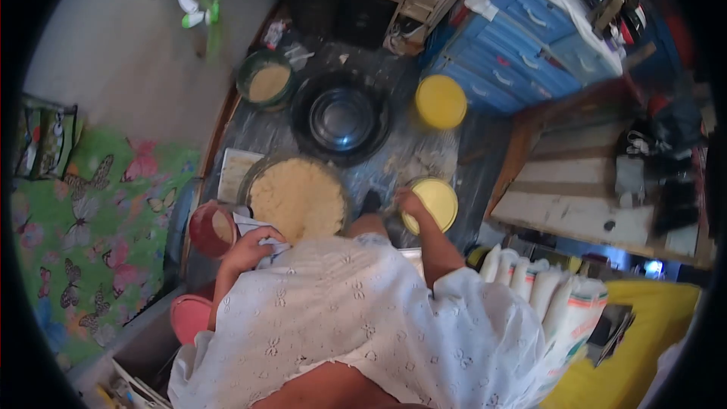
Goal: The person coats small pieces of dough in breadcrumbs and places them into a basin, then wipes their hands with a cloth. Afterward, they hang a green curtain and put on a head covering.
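Observation:
My left hand (248,251) is at the left front of a wide basin (244,195), its fingers curled on a whitish cloth (246,223). A red bucket (203,233) with pale contents stands just left of that hand. Crumbly yellowish dough or meal (295,198) fills the basin. Over the left edge of a round yellow lid (436,207), my right hand (410,203) is closed; what its fingers hold is too small to make out.
Beyond the basin lie a black tub (307,132) with a dark shiny bowl (342,119), a green basin (246,79) and another yellow-lidded container (441,101). White printed bags (564,307) stand at right. Blue drawers (492,53) and a butterfly-patterned cloth (113,220) flank the floor.

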A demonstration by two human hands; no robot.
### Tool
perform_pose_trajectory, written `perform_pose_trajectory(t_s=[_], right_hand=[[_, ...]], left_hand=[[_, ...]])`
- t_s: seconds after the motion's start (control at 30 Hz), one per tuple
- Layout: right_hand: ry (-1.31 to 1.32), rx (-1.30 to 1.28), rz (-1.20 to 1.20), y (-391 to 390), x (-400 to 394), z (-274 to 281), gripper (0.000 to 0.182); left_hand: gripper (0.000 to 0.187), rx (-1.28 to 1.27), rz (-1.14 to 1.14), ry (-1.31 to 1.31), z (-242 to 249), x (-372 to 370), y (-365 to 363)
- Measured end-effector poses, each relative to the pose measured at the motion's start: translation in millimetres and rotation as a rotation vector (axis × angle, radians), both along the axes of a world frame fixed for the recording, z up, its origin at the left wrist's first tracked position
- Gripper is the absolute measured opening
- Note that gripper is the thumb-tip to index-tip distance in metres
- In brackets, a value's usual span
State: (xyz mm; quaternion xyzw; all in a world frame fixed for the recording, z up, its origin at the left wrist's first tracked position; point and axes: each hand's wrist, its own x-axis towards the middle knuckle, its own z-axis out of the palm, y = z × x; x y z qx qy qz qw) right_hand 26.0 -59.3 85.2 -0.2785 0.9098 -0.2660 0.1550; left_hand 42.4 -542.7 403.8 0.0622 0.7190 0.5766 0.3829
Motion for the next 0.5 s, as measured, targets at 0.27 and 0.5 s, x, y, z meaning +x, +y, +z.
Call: perform_pose_trajectory(t_s=[0.27, 0.5], right_hand=[[-0.179, -0.520, 0.099, -80, -98, 246, 0.045], [-0.126, -0.699, -0.052, 35, -123, 327, 0.017]], left_hand=[[0.047, 0.124, -0.199, -0.059, 80, -106, 188], [0.063, 0.812, -0.462, 0.053, 148, -177, 189]])
